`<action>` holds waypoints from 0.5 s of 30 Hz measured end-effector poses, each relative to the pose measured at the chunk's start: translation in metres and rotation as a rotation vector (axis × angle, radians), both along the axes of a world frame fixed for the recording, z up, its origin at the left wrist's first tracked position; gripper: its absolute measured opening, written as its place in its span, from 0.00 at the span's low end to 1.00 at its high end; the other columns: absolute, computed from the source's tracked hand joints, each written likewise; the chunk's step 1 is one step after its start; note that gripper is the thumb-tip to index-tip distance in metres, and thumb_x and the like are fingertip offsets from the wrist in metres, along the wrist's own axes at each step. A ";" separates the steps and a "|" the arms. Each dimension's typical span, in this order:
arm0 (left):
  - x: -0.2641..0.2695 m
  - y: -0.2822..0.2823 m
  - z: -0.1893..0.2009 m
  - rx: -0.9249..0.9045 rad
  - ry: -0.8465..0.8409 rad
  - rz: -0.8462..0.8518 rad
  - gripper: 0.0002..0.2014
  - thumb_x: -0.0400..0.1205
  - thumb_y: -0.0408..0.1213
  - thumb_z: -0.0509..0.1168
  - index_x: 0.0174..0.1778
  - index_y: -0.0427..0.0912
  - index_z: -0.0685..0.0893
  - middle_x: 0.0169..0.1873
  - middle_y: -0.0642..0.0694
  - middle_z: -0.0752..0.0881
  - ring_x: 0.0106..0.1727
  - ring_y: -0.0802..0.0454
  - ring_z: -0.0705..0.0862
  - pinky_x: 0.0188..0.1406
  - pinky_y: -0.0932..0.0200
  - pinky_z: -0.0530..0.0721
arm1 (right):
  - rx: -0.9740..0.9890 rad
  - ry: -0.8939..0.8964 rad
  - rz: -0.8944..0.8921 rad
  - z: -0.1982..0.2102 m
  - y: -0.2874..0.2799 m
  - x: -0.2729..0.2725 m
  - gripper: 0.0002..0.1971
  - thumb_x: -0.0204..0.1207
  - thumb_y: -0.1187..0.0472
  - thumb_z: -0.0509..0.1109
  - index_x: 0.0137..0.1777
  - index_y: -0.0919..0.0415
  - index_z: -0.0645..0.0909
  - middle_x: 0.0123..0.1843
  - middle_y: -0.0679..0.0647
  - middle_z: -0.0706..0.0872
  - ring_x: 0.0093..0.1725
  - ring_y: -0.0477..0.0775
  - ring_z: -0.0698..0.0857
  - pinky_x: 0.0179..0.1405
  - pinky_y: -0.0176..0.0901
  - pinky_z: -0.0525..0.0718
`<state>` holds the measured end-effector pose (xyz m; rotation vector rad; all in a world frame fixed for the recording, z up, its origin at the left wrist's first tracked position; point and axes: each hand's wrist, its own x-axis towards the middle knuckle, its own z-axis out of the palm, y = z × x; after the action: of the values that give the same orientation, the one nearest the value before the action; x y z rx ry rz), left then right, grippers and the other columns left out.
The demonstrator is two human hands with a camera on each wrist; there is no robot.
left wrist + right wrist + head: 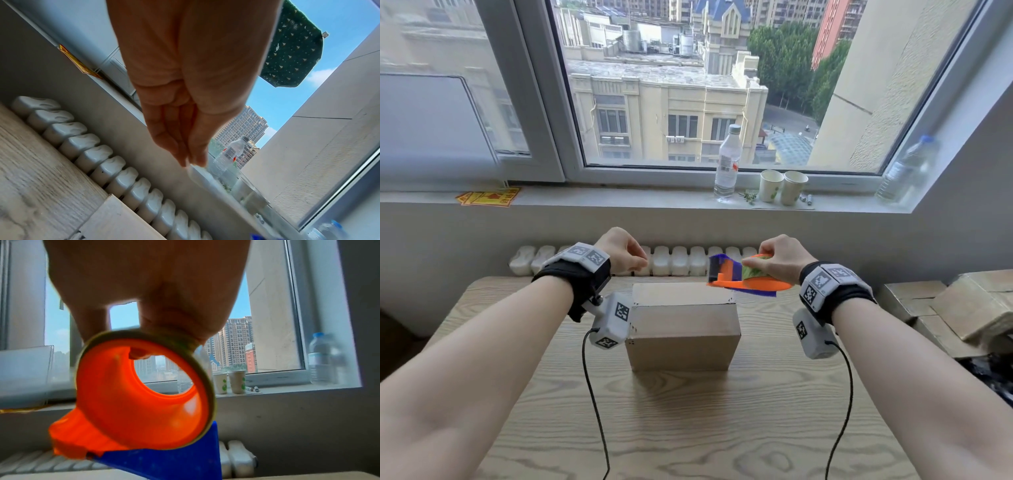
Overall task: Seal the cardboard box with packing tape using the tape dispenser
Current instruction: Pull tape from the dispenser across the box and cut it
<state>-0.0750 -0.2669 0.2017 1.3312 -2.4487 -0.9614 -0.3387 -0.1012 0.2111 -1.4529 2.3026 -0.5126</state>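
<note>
A closed brown cardboard box (683, 329) stands mid-table, its top flaps (681, 294) meeting flat. Above its far right corner my right hand (755, 263) grips the orange-and-blue tape dispenser (743, 277) around its tape roll (202, 369), the blue blade end pointing left. In the right wrist view the dispenser (133, 402) hangs just over the box edge. My left hand (641, 265) hovers above the box's far left corner. Its fingertips (193, 162) pinch the end of a clear tape strip (205, 178) that runs towards the dispenser.
The wooden table (688, 428) ends at a white radiator (678, 262) under the window sill (619, 197). On the sill stand a water bottle (727, 164), two paper cups (782, 186) and another bottle (909, 171). Stacked cardboard boxes (955, 308) lie at the right.
</note>
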 end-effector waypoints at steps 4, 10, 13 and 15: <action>0.002 0.003 -0.004 0.034 -0.004 0.007 0.01 0.72 0.30 0.73 0.35 0.37 0.90 0.26 0.46 0.86 0.27 0.56 0.79 0.28 0.68 0.79 | 0.023 0.003 -0.013 -0.002 0.007 -0.009 0.17 0.70 0.44 0.71 0.29 0.55 0.78 0.35 0.52 0.82 0.40 0.52 0.81 0.39 0.43 0.75; 0.009 -0.002 -0.016 0.061 0.015 0.046 0.08 0.72 0.28 0.74 0.26 0.40 0.87 0.17 0.52 0.85 0.26 0.52 0.81 0.43 0.56 0.86 | 0.079 0.042 -0.052 -0.005 0.014 -0.018 0.19 0.69 0.41 0.71 0.28 0.56 0.78 0.33 0.52 0.81 0.38 0.53 0.81 0.37 0.44 0.76; 0.008 0.001 -0.025 0.076 0.005 0.062 0.10 0.71 0.28 0.74 0.24 0.41 0.86 0.18 0.50 0.85 0.27 0.50 0.84 0.47 0.53 0.87 | 0.096 0.032 -0.052 -0.007 0.017 -0.022 0.20 0.71 0.43 0.70 0.28 0.58 0.77 0.32 0.52 0.79 0.38 0.55 0.80 0.35 0.45 0.75; 0.006 0.003 -0.028 0.088 0.003 0.073 0.10 0.72 0.28 0.74 0.25 0.41 0.86 0.22 0.46 0.86 0.27 0.51 0.84 0.43 0.56 0.88 | 0.091 -0.003 -0.044 -0.007 0.017 -0.026 0.17 0.74 0.50 0.67 0.27 0.56 0.76 0.32 0.51 0.78 0.40 0.56 0.79 0.34 0.44 0.73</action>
<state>-0.0689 -0.2640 0.1737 1.4356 -2.3631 -1.0637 -0.3646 -0.0838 0.2039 -1.3608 2.3290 -0.4167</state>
